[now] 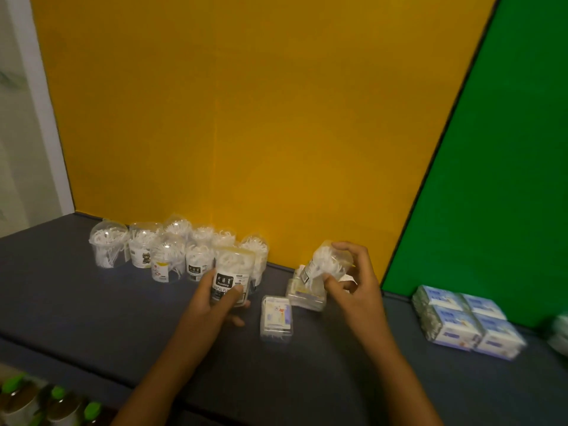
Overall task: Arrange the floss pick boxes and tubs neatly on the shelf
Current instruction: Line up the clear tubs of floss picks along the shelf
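Note:
Several clear tubs of white floss picks stand clustered on the dark shelf against the yellow back wall. My left hand grips an upright tub with a black label at the right end of that cluster. My right hand holds another tub, tilted and lifted above a clear flat floss pick box. A second clear flat box lies on the shelf between my hands.
A block of several blue-and-white boxes sits at the right by the green side wall. Bottles with green caps show on the level below at the lower left. A pale object is cut off at the right edge.

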Tool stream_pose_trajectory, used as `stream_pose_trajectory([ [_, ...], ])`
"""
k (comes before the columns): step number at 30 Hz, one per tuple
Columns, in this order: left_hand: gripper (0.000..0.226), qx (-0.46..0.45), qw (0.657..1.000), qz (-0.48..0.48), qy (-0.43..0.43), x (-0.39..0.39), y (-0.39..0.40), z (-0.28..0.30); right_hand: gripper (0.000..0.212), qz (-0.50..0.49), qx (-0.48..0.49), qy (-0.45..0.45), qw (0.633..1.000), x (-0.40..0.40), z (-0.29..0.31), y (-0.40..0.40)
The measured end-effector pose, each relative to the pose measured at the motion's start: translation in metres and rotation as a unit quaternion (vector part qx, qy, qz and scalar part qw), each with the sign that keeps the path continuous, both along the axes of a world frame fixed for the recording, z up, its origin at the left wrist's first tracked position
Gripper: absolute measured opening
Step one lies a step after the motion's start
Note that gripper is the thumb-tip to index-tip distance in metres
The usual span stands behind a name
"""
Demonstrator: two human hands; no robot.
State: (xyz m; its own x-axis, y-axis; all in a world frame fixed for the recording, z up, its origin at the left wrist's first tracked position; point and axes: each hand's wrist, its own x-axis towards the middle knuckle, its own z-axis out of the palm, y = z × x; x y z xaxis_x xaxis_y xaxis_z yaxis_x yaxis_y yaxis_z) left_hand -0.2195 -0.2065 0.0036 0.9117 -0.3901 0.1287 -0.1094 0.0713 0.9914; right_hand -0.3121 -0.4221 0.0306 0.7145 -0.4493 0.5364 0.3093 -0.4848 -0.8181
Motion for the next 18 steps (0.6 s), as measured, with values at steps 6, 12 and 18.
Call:
stream_pose_trajectory([
  [6, 0.032, -0.004, 1.0, -0.027, 0.0, -0.064, -0.036, 0.012, 0.041, -0.029, 0.013, -0.015, 0.999, -0.074, 0.012, -0.031],
  [12, 0.032, -0.014, 0.997, -0.073, -0.002, -0.132, -0.077, 0.019, 0.041, -0.079, 0.005, -0.007, 0.997, -0.157, 0.013, -0.068],
  [18, 0.033, -0.037, 0.994, -0.104, 0.007, -0.199, -0.117, 0.017, 0.036, -0.142, -0.009, -0.001, 0.99, -0.24, 0.006, -0.101],
])
